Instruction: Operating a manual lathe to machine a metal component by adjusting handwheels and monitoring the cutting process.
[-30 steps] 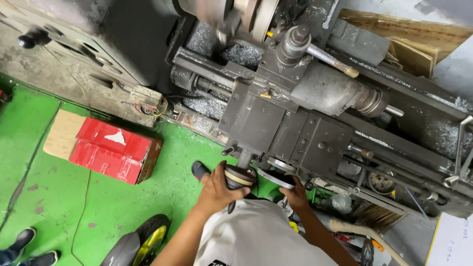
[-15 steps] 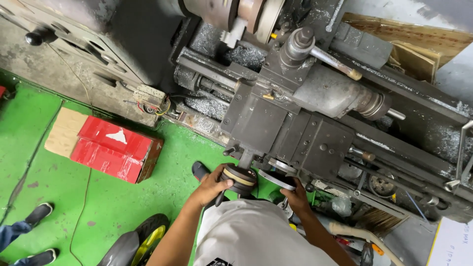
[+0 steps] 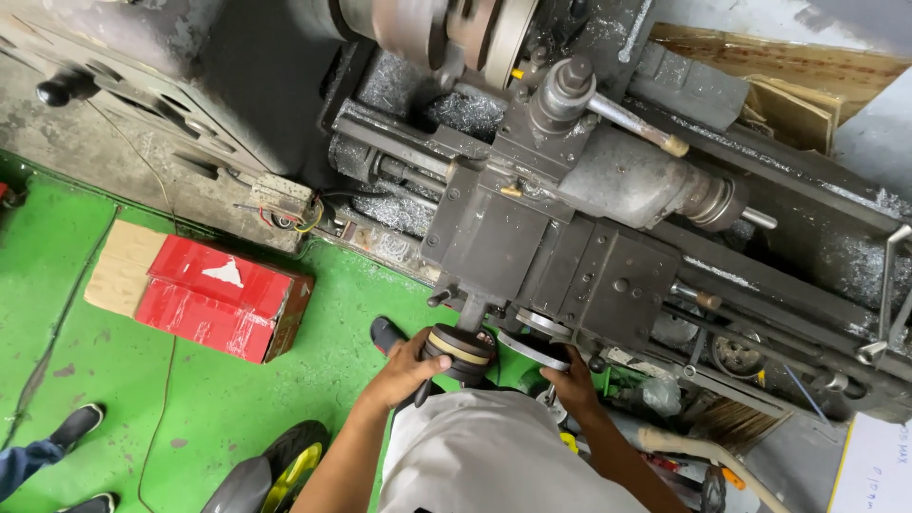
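Change since earlier: none in hands. Left hand (image 3: pixel 407 369): fingers curled around round black knob (image 3: pixel 459 348). Right hand (image 3: pixel 573 382): fingers closed on silver handwheel (image 3: pixel 534 348) of lathe (image 3: pixel 608 218).

I see the big lathe (image 3: pixel 608 218) from ten to three o'clock. My left hand (image 3: pixel 404 372) is on the small handwheel (image 3: pixel 459 348) at six o'clock. My right hand (image 3: pixel 575 385) touches the flat wheel (image 3: pixel 535 350) just right of it. A box (image 3: pixel 223 297) lies on the floor (image 3: pixel 190 408) at nine o'clock. Someone's shoes (image 3: pixel 76 427) are at eight o'clock.
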